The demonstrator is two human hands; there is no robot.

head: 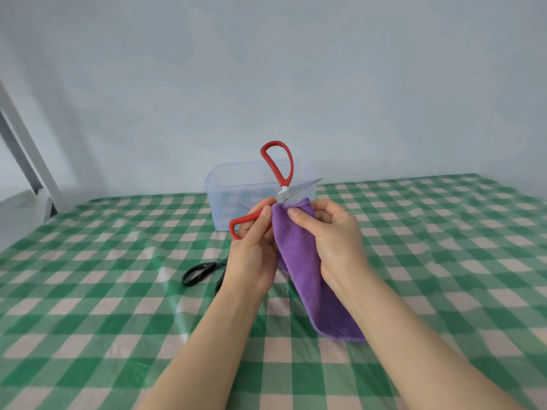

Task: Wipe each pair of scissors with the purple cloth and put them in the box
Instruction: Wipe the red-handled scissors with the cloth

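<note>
- Table (pixel 118 321): covered in green check, it carries everything
- Box (pixel 219 199): one, clear plastic, at the middle of the far edge; I cannot tell whether any scissors lie in it yet
- Cloth (pixel 302 261): one, purple, hanging from the right hand above the table's middle, with its top folded over one blade
- Right hand (pixel 334 232): thumb and fingers pinch the cloth onto that blade
- Left hand (pixel 254 247): curled round the lower red handle, holding the pair up in front of the box
- Red scissors (pixel 284 180): splayed open, one loop pointing up, the bare blade pointing toward the right edge
- Black scissors (pixel 217 264): flat on the table left of centre, partly hidden behind the left wrist, untouched
- Progress, as I judge it: the red pair is mid-wipe and not boxed, and the black pair has both steps left
- Count: two pairs of scissors in view
</note>
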